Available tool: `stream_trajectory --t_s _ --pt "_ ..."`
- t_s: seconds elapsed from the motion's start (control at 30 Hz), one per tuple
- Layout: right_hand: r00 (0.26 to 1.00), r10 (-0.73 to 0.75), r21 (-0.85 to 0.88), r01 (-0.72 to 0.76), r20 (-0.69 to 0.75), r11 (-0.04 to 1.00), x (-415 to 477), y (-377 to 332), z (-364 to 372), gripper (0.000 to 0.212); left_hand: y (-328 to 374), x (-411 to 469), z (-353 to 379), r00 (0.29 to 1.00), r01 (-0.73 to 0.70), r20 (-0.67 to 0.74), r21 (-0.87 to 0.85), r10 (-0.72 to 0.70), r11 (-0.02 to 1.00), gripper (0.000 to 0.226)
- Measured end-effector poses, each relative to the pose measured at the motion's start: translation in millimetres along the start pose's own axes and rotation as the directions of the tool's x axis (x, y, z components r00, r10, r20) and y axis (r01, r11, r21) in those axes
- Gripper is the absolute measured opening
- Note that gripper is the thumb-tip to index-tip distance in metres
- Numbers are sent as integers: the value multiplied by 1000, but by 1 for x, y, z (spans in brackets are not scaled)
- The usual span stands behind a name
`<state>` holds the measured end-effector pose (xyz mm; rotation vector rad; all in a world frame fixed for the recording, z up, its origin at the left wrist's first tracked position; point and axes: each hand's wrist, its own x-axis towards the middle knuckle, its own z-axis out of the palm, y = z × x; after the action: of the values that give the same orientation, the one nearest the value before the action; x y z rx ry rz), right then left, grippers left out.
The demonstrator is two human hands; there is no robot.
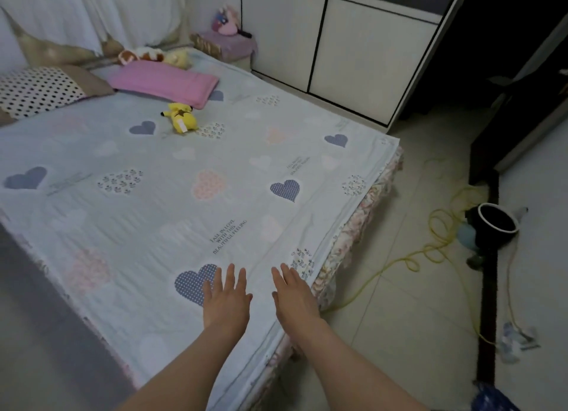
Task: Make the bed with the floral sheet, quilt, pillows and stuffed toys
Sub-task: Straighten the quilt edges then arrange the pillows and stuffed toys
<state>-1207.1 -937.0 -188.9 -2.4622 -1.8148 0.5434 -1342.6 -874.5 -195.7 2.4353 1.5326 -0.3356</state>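
Both hands, left point(226, 297) and right point(293, 294), lie flat with open grip on the quilt point(172, 195) spread over the bed, a yellow toy point(181, 117) by the pink pillow point(166, 80), a pot point(496, 223) on the floor.

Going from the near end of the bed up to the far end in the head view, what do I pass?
Left hand and right hand → yellow toy → pink pillow → toy pile.

My one camera sits on my head, looking forward and down from the foot corner of the bed point(353, 226), close over my left hand point(226, 300) and right hand point(295, 297). Its wide angle reaches the wardrobe point(353, 42) beyond.
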Motion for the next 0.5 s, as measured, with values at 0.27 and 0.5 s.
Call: stream_trajectory --t_s 0.27,0.5 --pt "994 -69 -28 72 79 997 18 53 -8 54 20 -1 -7 992 121 -11 -48 -122 991 61" --pt "984 -174 3 174 32 985 59 36 -25 55 13 28 -23 975 204 -72 -88 -210 975 61"
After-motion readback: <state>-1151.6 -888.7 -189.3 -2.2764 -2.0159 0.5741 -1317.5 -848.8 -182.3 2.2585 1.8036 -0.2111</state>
